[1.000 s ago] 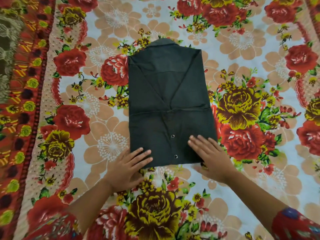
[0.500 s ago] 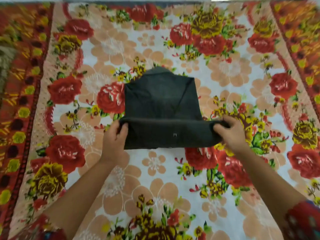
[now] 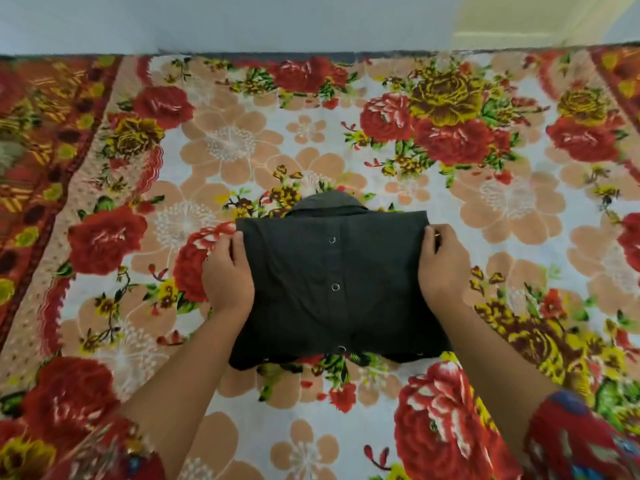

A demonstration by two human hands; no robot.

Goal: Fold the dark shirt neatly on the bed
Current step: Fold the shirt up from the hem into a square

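Note:
The dark shirt (image 3: 332, 292) lies folded into a compact rectangle on the floral bedspread (image 3: 242, 140), its snap placket running down the middle and its collar peeking out at the far edge. My left hand (image 3: 227, 271) grips the folded layer at its left edge, thumb on top. On the opposite edge, my right hand (image 3: 441, 268) pinches the cloth the same way. The near hem sags unevenly over the bedspread.
The bedspread reaches a pale wall (image 3: 277, 19) at the far side. A red and orange striped border (image 3: 38, 140) runs along the left, and a similar border (image 3: 620, 71) shows at the far right.
Both hands lifted the shirt's lower half by its corners and carried it away from me over the upper half. The shirt is now half as long, and the view has tilted up.

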